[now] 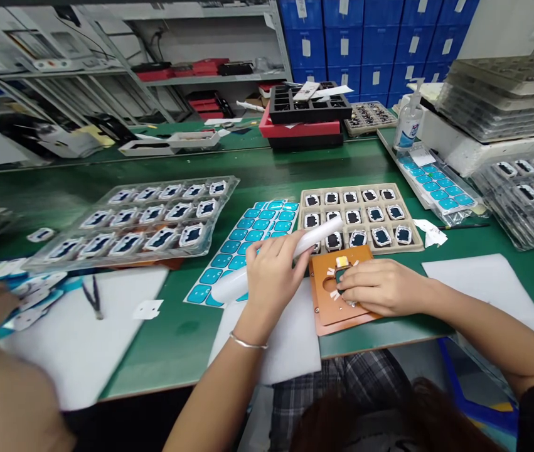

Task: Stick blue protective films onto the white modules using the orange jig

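My left hand (273,270) is closed around a long white roll (319,235), which slants from above the teal sticker sheets (222,260) toward a beige tray (417,242) of small white-and-black parts. Beside it, my right hand (382,285) rests on an orange fixture plate (330,317), fingers bent together over the round recess. A small part appears to sit under those fingertips, mostly hidden. A yellow piece (342,261) and several white tabs show on the plate. Beneath my left wrist lies a white foam sheet (290,355).
A clear tray (201,248) of similar parts stands left, near tweezers (92,298) and a co-worker's blurred arm (7,351). Black and red trays (304,129) are stacked behind. A pump bottle (408,119), clear trays (525,207) and another foam sheet (487,285) are on the right.
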{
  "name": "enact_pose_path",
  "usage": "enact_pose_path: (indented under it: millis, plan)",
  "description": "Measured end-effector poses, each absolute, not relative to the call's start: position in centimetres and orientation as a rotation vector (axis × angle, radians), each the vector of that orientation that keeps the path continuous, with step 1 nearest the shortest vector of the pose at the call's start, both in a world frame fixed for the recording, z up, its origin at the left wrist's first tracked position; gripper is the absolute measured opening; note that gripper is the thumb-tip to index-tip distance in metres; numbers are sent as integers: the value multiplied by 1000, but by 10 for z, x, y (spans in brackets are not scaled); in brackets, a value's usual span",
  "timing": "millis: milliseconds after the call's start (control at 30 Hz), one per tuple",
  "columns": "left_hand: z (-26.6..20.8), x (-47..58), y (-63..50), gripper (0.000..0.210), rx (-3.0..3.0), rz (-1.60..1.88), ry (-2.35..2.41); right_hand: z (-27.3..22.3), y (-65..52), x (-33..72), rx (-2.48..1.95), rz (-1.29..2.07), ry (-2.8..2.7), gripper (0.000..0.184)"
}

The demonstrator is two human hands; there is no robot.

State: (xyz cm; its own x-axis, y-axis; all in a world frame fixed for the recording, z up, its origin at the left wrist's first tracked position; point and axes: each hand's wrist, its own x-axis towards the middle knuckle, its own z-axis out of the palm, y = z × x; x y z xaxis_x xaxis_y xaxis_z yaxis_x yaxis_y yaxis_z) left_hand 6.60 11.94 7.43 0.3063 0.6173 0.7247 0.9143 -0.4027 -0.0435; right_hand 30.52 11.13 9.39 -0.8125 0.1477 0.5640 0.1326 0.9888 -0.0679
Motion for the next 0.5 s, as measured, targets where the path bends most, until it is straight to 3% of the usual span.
enact_pose_path:
  millis: [367,500]
  plan:
    - [73,66,120,25,-2125,-863,-1412,94,119,311,-144,60,-2520,23]
    - [73,67,118,25,-2143,-896,-1419,84,164,343,-641,21,-2341,28]
